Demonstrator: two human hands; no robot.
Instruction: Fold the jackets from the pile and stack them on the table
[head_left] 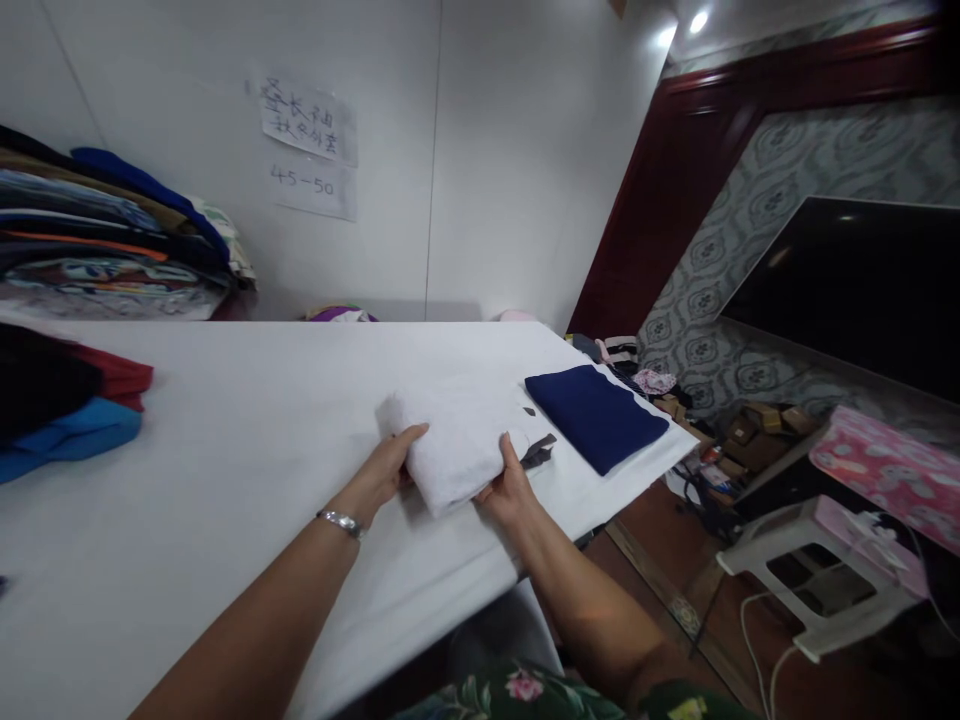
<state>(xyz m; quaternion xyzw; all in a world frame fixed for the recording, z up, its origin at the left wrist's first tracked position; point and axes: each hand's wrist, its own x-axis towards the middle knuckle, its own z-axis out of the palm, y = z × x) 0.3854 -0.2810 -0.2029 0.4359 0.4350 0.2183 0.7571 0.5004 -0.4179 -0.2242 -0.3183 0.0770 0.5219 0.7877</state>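
A thick white folded cloth point(454, 440), perhaps a garment, is held between my hands at the near side of the white-covered table point(247, 420). My left hand point(390, 465) grips its left edge, thumb on top and the other fingers mostly underneath. On the right edge, my right hand point(510, 485) has its thumb on top and fingers tucked below. Just right of the white cloth lie a small dark strip point(538, 452) and a smaller dark scrap point(529, 411). Beyond them a navy folded cloth point(596, 415) lies flat.
Black, red and blue clothes point(75, 430) lie at the table's left. Behind them rises a pile of folded clothes point(112, 230). A plastic stool point(825, 560) stands on the floor to the right, near cardboard boxes point(761, 440). Handwritten paper signs point(307, 140) hang on the back wall.
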